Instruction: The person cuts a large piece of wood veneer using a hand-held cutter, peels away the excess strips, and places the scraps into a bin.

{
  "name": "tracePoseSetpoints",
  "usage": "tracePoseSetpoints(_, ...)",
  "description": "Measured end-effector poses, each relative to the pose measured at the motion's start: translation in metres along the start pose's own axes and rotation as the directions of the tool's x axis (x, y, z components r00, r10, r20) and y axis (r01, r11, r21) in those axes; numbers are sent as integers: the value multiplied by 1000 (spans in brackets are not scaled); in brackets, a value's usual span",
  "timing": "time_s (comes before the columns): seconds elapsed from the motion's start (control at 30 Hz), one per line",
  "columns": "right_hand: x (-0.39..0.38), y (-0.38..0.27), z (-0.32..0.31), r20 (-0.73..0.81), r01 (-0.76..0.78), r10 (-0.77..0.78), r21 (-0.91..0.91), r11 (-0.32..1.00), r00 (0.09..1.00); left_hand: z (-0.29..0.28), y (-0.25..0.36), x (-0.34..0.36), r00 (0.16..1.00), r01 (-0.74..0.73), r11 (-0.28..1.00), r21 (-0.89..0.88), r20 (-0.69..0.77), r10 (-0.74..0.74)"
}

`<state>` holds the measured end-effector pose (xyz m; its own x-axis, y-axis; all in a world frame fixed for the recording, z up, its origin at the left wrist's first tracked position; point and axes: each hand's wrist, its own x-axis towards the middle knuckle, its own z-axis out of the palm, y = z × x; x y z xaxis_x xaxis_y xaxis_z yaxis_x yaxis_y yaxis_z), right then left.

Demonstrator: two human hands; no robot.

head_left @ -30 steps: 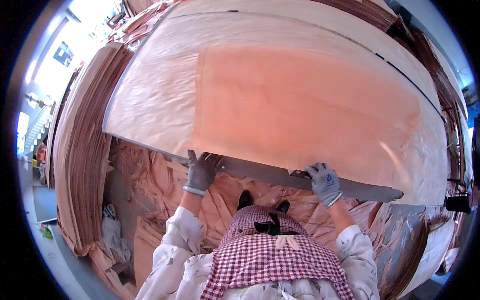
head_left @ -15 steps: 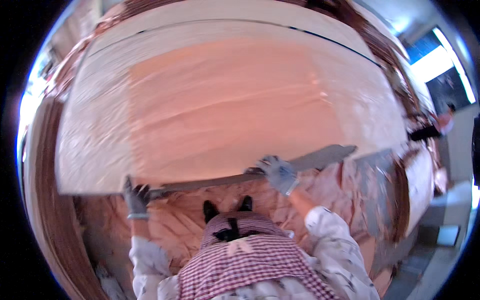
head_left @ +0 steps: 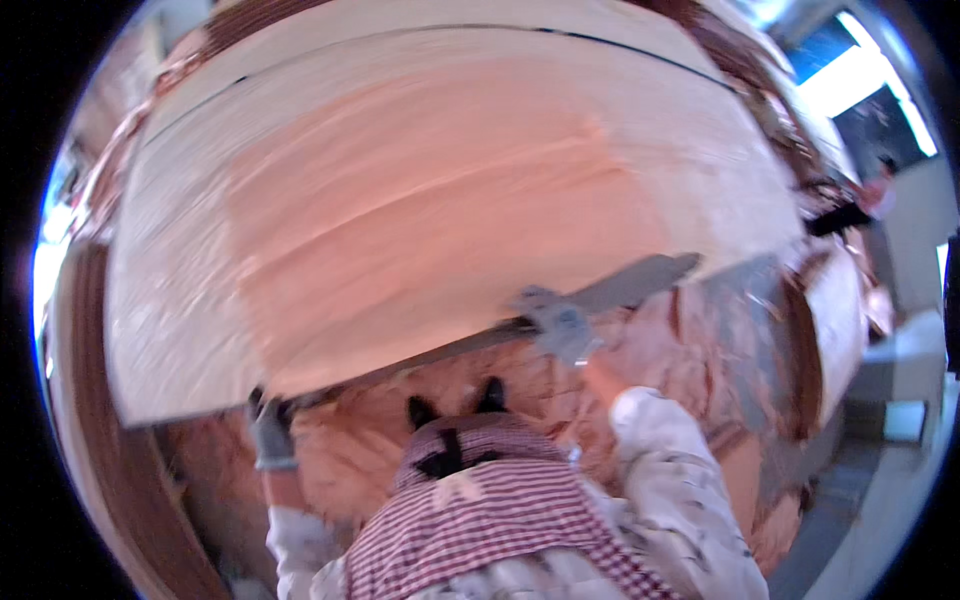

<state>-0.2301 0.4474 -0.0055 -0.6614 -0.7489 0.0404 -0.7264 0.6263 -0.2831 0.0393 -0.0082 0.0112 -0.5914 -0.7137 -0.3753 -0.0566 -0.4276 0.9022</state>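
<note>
Orange sheet (head_left: 420,200) lies mid-frame on a wide pale surface (head_left: 165,270), pale margins left and right of it. Near edge slants up from lower left to right of centre, along a grey strip (head_left: 645,283). Left gloved hand (head_left: 272,435) at the pale surface's edge, lower left; fingers partly bent, can't tell if gripping. Right gloved hand (head_left: 558,322) over the strip, right of centre, blurred; opening and hold can't be told. Crumpled scraps (head_left: 640,350) fill floor below the edge, around dark shoes (head_left: 490,396). Layered stack (head_left: 90,390) far left; co-worker (head_left: 855,208) upper right.
</note>
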Motion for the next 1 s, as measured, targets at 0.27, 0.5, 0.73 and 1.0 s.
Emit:
tracePoseSetpoints(0.27, 10, 15, -85, -176, -142, 119, -122, 982, 977, 63, 92, 6, 989, -128, 992, 17, 77, 126)
tracePoseSetpoints(0.5, -4, -15, -56, 43, -87, 97, -178, 980, 994, 25, 52, 14, 993, -66, 986, 155, -89, 80)
tracePoseSetpoints(0.73, -11, -22, -23, 183, -109, 122, -83, 991, 975, -31, -26, 48, 965, -157, 847, 508, -101, 240)
tracePoseSetpoints(1.0, 0, -37, -21, 173, -180, 192, -80, 980, 966, -79, -63, 93, 962, -229, 857, 462, -29, 272)
